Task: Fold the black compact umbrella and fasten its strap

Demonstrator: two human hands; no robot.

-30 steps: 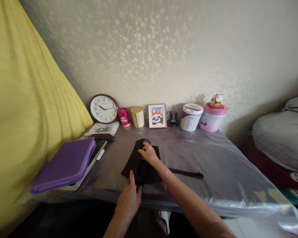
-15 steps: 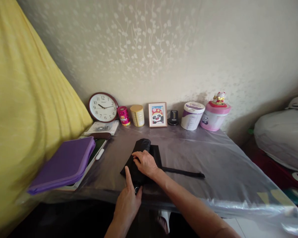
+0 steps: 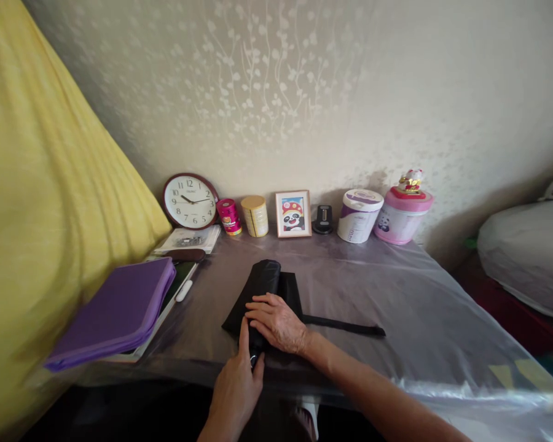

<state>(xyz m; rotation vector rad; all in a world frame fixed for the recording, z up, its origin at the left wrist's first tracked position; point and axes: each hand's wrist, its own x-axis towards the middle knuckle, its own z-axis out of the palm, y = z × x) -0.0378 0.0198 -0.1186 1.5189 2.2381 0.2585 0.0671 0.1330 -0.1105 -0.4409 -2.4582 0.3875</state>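
A black folding umbrella (image 3: 262, 279) lies collapsed on the table, its canopy loosely bunched with a flap spread to either side. From its right side a narrow black strap (image 3: 345, 325) stretches across the table. My left hand (image 3: 239, 380) is closed around the handle at the near end, the index finger pointing up along the umbrella. Across the lower canopy lies my right hand (image 3: 276, 322), palm down, its fingers fairly straight and pressed on the fabric. The left index fingertip is close to the right fingers. The cloth beneath the right palm is hidden.
A purple folder (image 3: 115, 307) rests on books at the left, beside a yellow curtain (image 3: 50, 184). Along the wall stand a clock (image 3: 191, 201), a pink can (image 3: 229, 217), a yellow-lidded can (image 3: 255, 217), a framed panda picture (image 3: 294, 214) and two tubs (image 3: 359, 218).
My right hand has slid down the canopy toward the handle, and its bent fingers have straightened flat. My left hand keeps its grip, with the index finger now nearer the right hand.
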